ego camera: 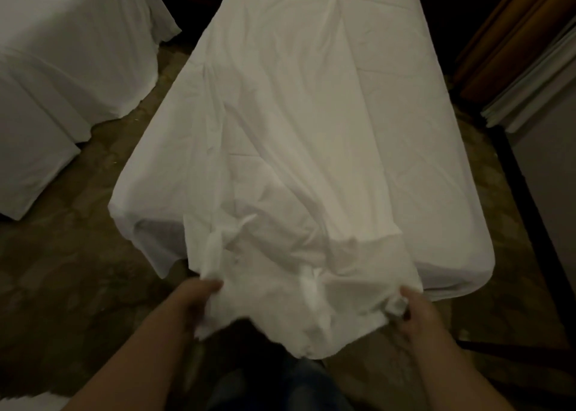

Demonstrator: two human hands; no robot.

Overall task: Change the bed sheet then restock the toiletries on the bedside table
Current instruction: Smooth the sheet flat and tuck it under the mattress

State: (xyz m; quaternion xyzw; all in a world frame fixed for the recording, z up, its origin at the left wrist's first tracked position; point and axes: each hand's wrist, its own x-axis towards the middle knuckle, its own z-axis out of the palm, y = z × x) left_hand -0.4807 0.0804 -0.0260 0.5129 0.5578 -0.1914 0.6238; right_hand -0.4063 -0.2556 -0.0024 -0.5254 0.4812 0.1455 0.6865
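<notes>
I am standing at the foot of the bed (452,248), and the sheet (296,114) runs straight away from my fingers, its long axis stretching from my hands toward the far end of the mattress. The near edge of the sheet hangs off the foot of the bed and bunches between my two hands, so both are about equally near to it, one at each side of that edge. My left hand (193,301) grips a gathered wad of the cloth, fingers (215,284) curled round it with the thumb on top; my right hand (417,314) pinches the other bunched corner the same way, fingers wrapped tight on the fabric. Beyond my fingers the sheet lies loose and wrinkled over the mattress, draped lower on the left side than on the right, where the mattress corner shows rounded and covered. To the left of my left hand, well apart, a second bed (62,83) stands under its own white cover. My guess is that the next move is a pull toward me or a lift and shake to spread it; the bedside table is too dark to make out.
</notes>
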